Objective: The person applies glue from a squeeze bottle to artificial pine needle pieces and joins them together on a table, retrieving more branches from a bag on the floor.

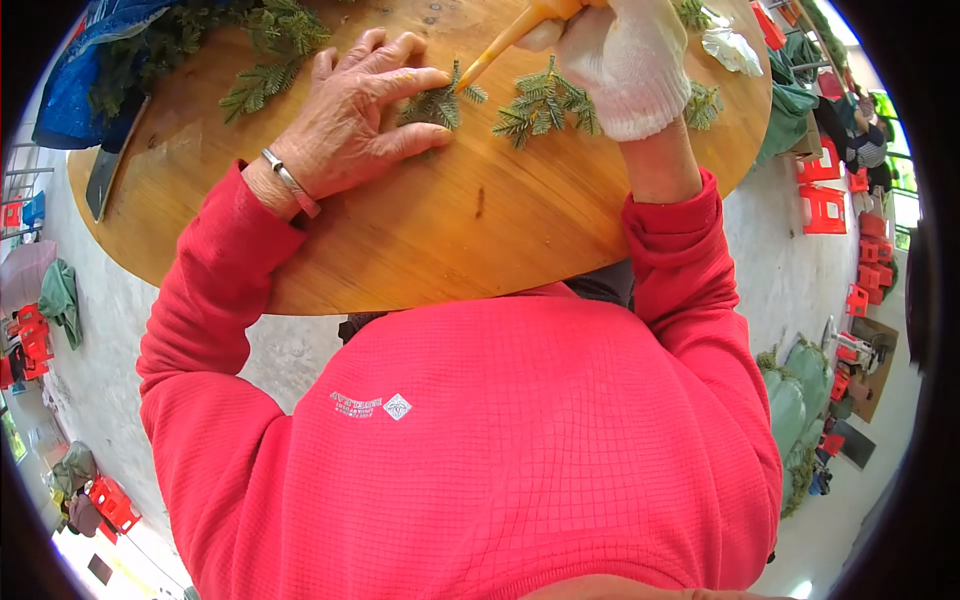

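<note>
My left hand [355,125], bare with a bracelet at the wrist, rests on the wooden table. Its thumb and index finger hold a small green evergreen sprig [438,108] between their tips. My right hand [630,70], in a white knit glove, is closed round a yellow-orange squeeze bottle [555,10], whose body is partly hidden by the glove and the frame's top edge. The bottle's long nozzle slants down to the left, its tip at the sprig. Another evergreen sprig [545,105] lies beside the right hand.
The round wooden table [400,255] bears evergreen branches [275,55] and blue plastic [75,95] at the left. A dark flat blade-like object [105,180] lies near its left edge. White crumpled material [733,50] sits far right. Red stools [823,208] stand beyond.
</note>
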`<state>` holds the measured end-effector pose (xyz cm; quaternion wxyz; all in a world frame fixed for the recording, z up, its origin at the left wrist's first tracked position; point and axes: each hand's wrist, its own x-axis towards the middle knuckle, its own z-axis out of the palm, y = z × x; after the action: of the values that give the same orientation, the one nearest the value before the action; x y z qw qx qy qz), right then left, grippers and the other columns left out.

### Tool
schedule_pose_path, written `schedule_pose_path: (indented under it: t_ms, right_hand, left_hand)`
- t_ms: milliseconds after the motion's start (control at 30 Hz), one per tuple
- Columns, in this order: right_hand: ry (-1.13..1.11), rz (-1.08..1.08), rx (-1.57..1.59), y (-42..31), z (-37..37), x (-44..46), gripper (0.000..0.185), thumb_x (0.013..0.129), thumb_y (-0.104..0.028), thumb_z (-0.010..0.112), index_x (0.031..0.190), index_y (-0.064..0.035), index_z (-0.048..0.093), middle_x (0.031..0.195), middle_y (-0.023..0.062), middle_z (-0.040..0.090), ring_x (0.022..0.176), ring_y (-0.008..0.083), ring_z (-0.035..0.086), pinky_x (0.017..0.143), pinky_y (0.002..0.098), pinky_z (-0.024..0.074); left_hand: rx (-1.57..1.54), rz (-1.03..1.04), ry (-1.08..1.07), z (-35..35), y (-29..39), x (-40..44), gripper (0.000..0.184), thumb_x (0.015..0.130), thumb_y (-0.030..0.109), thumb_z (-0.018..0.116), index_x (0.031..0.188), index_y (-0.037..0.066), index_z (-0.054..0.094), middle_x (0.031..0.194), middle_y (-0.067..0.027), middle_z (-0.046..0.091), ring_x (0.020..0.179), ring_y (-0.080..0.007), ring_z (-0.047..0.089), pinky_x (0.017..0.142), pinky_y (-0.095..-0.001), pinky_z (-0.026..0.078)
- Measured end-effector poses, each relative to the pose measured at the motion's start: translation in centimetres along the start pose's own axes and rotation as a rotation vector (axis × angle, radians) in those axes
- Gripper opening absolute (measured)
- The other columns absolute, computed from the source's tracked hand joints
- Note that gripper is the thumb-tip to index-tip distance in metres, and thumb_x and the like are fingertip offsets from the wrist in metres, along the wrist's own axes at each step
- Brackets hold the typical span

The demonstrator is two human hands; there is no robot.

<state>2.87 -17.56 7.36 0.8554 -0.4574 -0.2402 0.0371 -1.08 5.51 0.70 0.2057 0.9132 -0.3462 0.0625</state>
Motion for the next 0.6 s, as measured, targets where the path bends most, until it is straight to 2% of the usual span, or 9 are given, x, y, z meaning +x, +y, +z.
schedule_pose_path:
  t_ms: [167, 267, 600]
  right_hand:
    - [-0.058, -0.004, 0.019, 1.2, 0.0, -0.1, 0.014, 0.101, -0.019, 0.054, 0.094, -0.0075, 0.052, 0.071, -0.0008, 0.048, 0.06, 0.0093, 0.049, 0.048, 0.0269, 0.0454]
    - [-0.015, 0.044, -0.043, 1.0, 0.6, -0.5, 0.012, 0.1, -0.016, 0.055, 0.093, -0.0057, 0.053, 0.072, 0.0001, 0.05, 0.059, 0.009, 0.049, 0.049, 0.0264, 0.0464]
    - [0.034, 0.096, -0.05, 1.5, 1.6, -1.0, 0.011, 0.1, -0.013, 0.053, 0.094, -0.0035, 0.054, 0.074, 0.0013, 0.052, 0.058, 0.009, 0.049, 0.047, 0.0254, 0.0469]
  left_hand:
    - [0.06, 0.017, 0.049, 0.7, -0.3, -0.3, 0.055, 0.082, 0.04, 0.074, 0.126, 0.011, 0.064, 0.145, -0.0146, 0.048, 0.138, -0.0369, 0.035, 0.11, -0.0485, 0.023]
    - [0.063, 0.028, 0.085, 1.0, -0.4, -0.2, 0.054, 0.081, 0.047, 0.073, 0.126, 0.017, 0.067, 0.142, -0.0162, 0.051, 0.138, -0.0399, 0.036, 0.108, -0.0503, 0.023]
    - [0.017, 0.005, 0.099, 1.1, -0.2, -0.2, 0.055, 0.079, 0.046, 0.075, 0.125, 0.018, 0.067, 0.143, -0.0158, 0.051, 0.139, -0.0401, 0.036, 0.11, -0.0519, 0.021]
